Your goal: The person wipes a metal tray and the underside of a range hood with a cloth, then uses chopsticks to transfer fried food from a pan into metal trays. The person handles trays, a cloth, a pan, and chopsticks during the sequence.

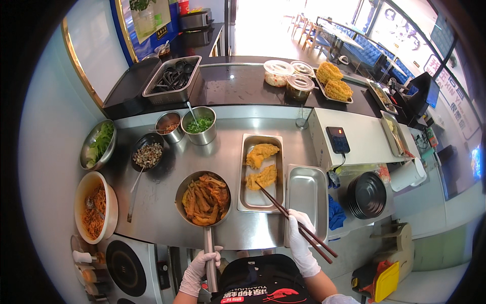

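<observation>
My gloved left hand (201,266) grips the steel handle of a round pan (178,201), which holds browned cooked pieces (208,197) and stands at the counter's front. In my gloved right hand (301,235) is a pair of dark chopsticks (317,242). Their tips touch or lie just over the lower of two fried golden pieces (265,176) in a steel tray (241,195); whether they pinch it, I cannot tell. The upper fried piece (262,154) lies behind it. Beside that tray, to the right, sits another steel tray (308,197) with nothing in it.
At left stand a bowl of shredded food (111,212), a bowl of green leaves (85,146), a black bowl of chopped food (161,146) and a pot of chopped greens (199,135). Stacked black bowls (367,195) are at right. An induction hob (125,268) lies lower left.
</observation>
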Demonstrator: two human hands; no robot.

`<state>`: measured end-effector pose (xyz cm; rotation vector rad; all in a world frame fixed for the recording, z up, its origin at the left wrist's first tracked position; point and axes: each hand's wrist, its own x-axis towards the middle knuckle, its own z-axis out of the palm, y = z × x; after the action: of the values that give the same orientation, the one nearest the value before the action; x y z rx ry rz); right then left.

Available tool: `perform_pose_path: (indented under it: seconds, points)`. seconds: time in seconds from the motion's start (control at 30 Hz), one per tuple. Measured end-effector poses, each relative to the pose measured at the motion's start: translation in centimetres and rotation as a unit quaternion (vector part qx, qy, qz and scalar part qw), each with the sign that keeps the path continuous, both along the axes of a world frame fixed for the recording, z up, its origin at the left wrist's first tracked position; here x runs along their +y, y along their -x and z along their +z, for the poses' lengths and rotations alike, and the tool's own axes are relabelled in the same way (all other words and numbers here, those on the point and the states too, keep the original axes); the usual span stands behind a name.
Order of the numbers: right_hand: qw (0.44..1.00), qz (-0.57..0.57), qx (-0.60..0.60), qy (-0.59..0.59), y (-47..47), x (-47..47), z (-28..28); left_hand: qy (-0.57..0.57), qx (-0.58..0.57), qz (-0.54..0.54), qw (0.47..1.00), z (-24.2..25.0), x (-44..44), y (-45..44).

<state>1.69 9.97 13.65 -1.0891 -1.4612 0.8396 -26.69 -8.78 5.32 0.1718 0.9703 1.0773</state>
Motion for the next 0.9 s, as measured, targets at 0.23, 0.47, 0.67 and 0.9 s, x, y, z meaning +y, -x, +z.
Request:
perform_pose_path:
  seconds: [0.23, 0.47, 0.67, 0.9]
  points:
    - [0.998, -0.026, 0.029, -0.043, -0.3, 0.2, -0.5, 0.005, -0.002, 0.015, 1.0, 0.0, -0.1, -0.1]
    - [0.998, -0.057, 0.02, 0.005, 0.0, 3.6, -0.4, 0.002, -0.001, 0.007, 1.0, -0.1, 0.0, 0.0]
    - [0.995, -0.079, 0.018, 0.058, -2.4, 4.5, 2.2, -0.008, 0.016, 0.009, 1.0, 0.0, -0.1, -0.4]
    - [0.977, 0.053, 0.159, 0.135, -2.1, 2.9, 4.5, 0.005, 0.021, -0.006, 1.0, -0.2, 0.0, -0.5]
